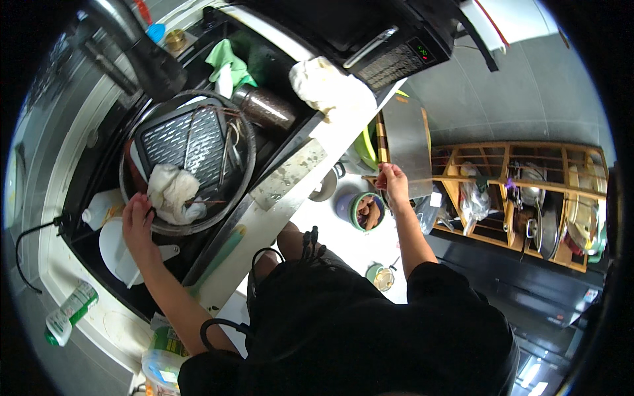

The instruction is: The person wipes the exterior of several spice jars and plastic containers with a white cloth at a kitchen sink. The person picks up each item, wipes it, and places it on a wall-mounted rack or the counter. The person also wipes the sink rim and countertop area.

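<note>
My left hand is at the near-left rim of a large round basin, its fingertips beside a crumpled white cloth. Whether they grip the rim or the cloth cannot be made out. In the basin lie a dark slotted tray and thin metal utensils. My right hand is held out to the right above the floor, fingers curled. It is at the lower end of a wood-coloured strip along a grey panel; a hold on it is unclear.
The basin stands in a black sink below a dark faucet. A brown jar, a green cloth and a white jug surround it. A microwave is behind. On the floor stands a pot of brown tubers, near a wooden rack.
</note>
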A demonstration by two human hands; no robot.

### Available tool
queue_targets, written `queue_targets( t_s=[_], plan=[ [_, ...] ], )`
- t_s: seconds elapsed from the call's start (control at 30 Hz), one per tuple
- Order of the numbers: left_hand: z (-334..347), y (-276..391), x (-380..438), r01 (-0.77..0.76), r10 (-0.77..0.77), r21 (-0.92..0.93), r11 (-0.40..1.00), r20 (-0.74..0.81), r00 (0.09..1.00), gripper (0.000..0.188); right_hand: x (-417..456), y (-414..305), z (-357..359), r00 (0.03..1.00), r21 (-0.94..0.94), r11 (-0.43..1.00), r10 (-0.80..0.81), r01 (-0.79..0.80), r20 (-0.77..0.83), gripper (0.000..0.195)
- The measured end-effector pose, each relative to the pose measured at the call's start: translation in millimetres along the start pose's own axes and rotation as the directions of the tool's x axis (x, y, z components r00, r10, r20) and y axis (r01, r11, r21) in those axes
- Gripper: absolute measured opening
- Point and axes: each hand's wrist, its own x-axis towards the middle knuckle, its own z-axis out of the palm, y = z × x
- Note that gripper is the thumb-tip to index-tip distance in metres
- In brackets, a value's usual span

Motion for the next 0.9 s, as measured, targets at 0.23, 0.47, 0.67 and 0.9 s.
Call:
queue_targets(
  t_s=[0.23, 0.47, 0.67, 0.9],
  plan=[
    [30.3, -34.3, 24.4, -0.529, 0.387, 0.571, 0.628, 0.361, 0.849, 0.044, -11.4, -73.8, 62.9, 0.957, 0.012, 0.973, -0.228, 0.229, 0.179, 0.029],
    [22.9, -25.7, 60.6, -0.2, 0.202, 0.555, 0.807, 0.058, 0.978, 0.037, -4.9, -125.9, 146.9, 0.774, 0.064, 0.917, -0.368, 0.394, 0.516, 0.024],
    [19.1, -38.8, 84.2, -0.109, 0.307, 0.838, 0.535, -0.073, 0.949, 0.051, -11.3, -154.7, 283.6, 0.345, -0.012, 0.569, -0.483, 0.822, 0.805, 0.02],
    [27.4, -49.7, 77.5, -0.003, 0.187, 0.606, 0.795, -0.241, 0.952, 0.063, 8.4, -152.0, 415.4, 0.416, -0.372, 0.242, -0.164, 0.896, 0.895, 0.047]
  ],
)
